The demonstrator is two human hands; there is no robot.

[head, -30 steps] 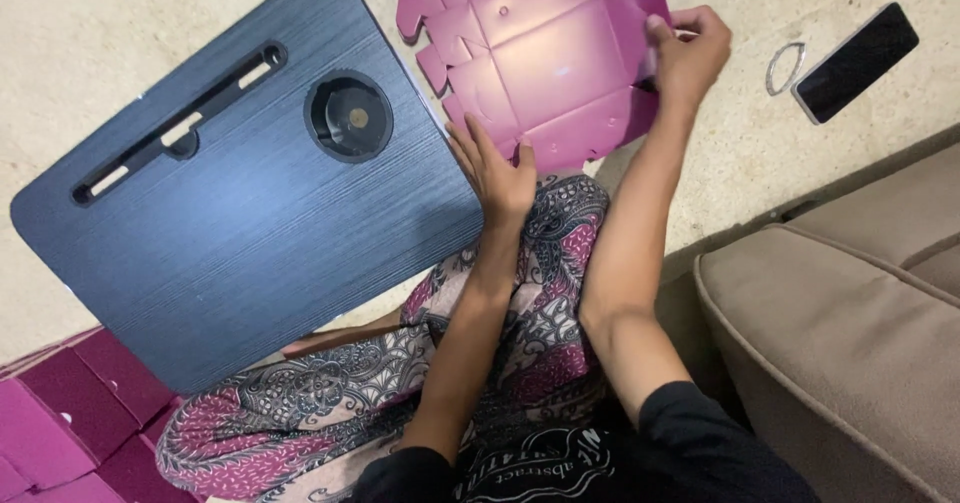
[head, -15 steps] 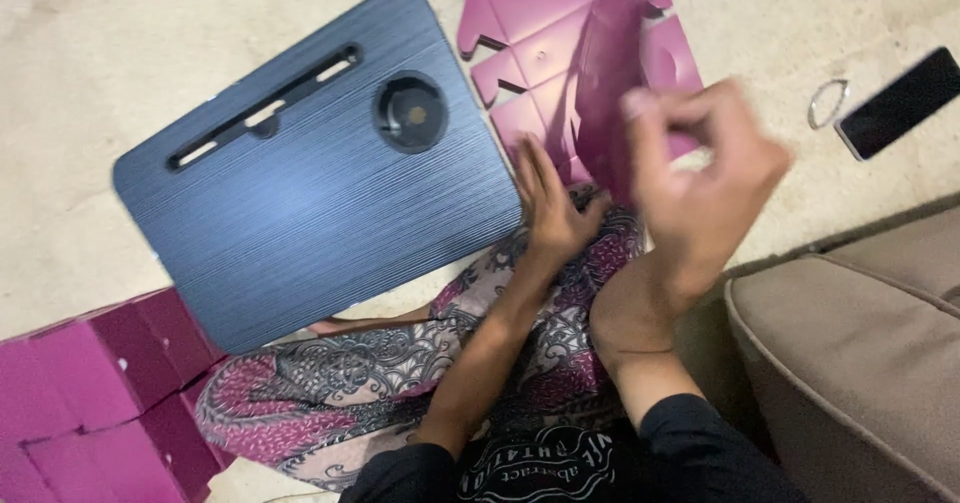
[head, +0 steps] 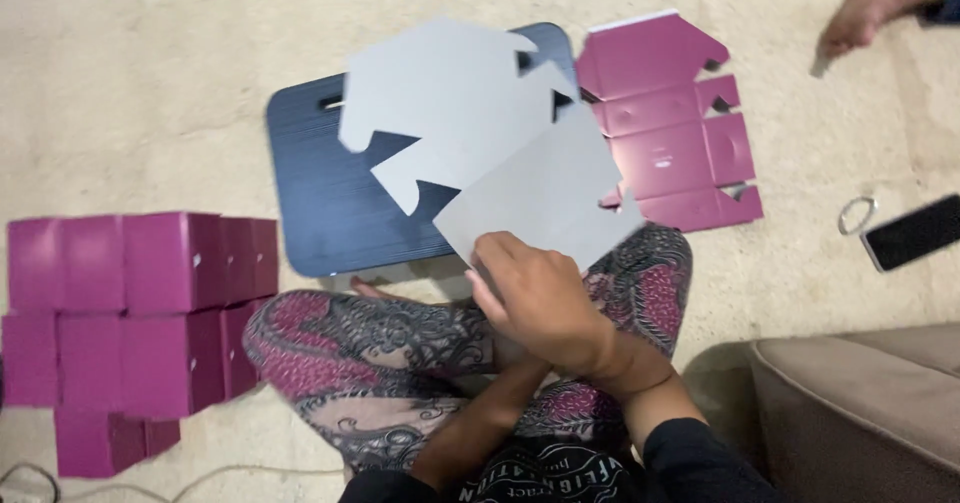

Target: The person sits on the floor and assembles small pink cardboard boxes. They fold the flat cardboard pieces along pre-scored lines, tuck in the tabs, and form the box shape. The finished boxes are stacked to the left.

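Observation:
My right hand grips the near corner of a flat, unfolded cardboard box blank. The blank's grey side faces up and it hangs tilted over a dark blue lap desk lying on the floor in front of my crossed legs. My left forearm runs up beneath the right wrist, and the left hand itself is hidden under it. A stack of flat magenta box blanks lies on the floor just right of the lap desk.
Several folded magenta boxes stand grouped at the left. A dark phone and a metal ring lie at the right. A beige cushion fills the lower right. Another person's foot shows at the top right.
A blank was lifted off the magenta stack, turned grey side up and brought over the lap desk. My left hand went from resting near the stack to hidden under the right.

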